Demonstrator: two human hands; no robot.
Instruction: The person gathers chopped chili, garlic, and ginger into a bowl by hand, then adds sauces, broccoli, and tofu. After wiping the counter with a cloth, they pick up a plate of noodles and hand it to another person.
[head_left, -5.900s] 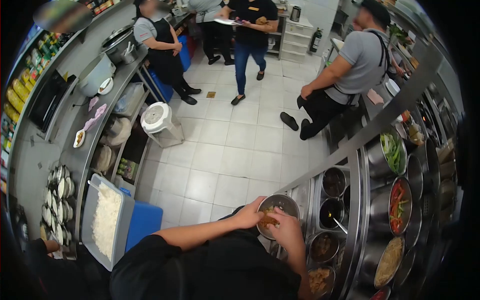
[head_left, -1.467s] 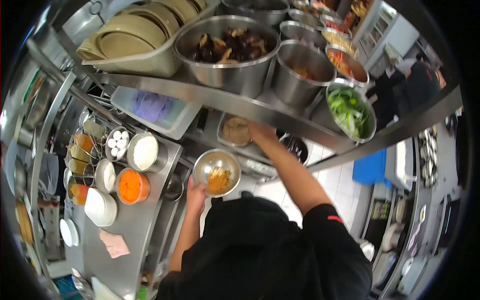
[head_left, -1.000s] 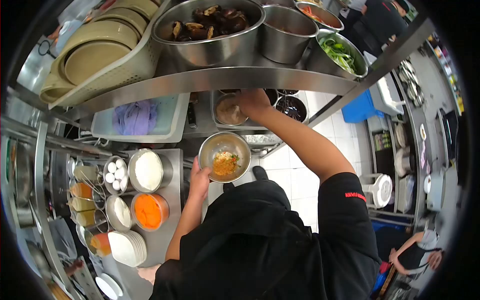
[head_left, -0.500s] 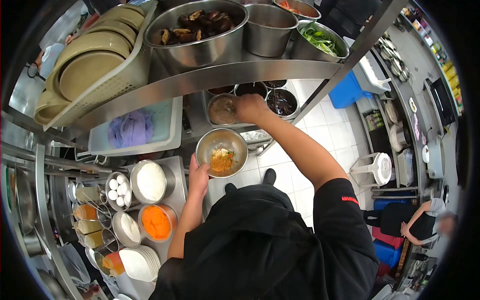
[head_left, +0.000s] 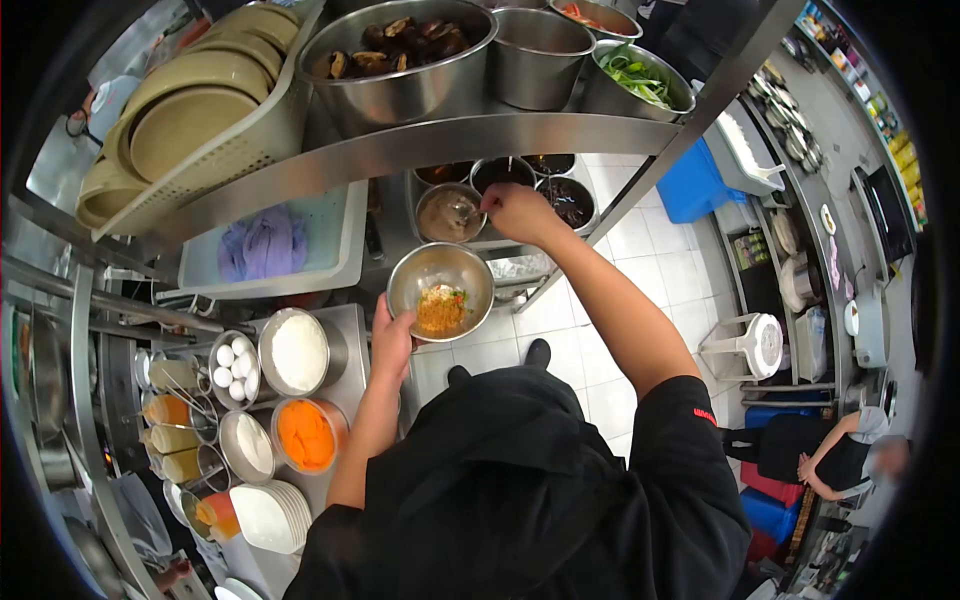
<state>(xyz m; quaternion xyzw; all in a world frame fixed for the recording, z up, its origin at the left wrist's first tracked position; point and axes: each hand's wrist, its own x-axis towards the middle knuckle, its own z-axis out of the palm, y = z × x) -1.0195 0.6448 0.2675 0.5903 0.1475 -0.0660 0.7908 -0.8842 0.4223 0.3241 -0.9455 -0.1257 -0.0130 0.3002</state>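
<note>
My left hand (head_left: pixel 394 332) grips the rim of a steel mixing bowl (head_left: pixel 470 275) on its lower left side. Orange-brown powder (head_left: pixel 440 314) lies in the bowl, with white and green bits at its upper edge. Above the bowl, my right hand (head_left: pixel 518 210) is closed on a thin spoon handle; the spoon (head_left: pixel 468 212) dips into a round container of light brown paste (head_left: pixel 443 214). Dark sauces fill the containers beside it, one of them a sauce container (head_left: pixel 566 202) to the right of the paste.
A steel shelf edge (head_left: pixel 420 140) crosses above my hands, carrying a large mushroom pot (head_left: pixel 400 90). At left are a tub with a purple cloth (head_left: pixel 262 245), eggs (head_left: pixel 236 369) and an orange-filled container (head_left: pixel 307 436). A person (head_left: pixel 815 450) stands at far right.
My right hand has shifted slightly right, and the spoon in the paste now shows more clearly. The bowl in my left hand has moved up a little.
</note>
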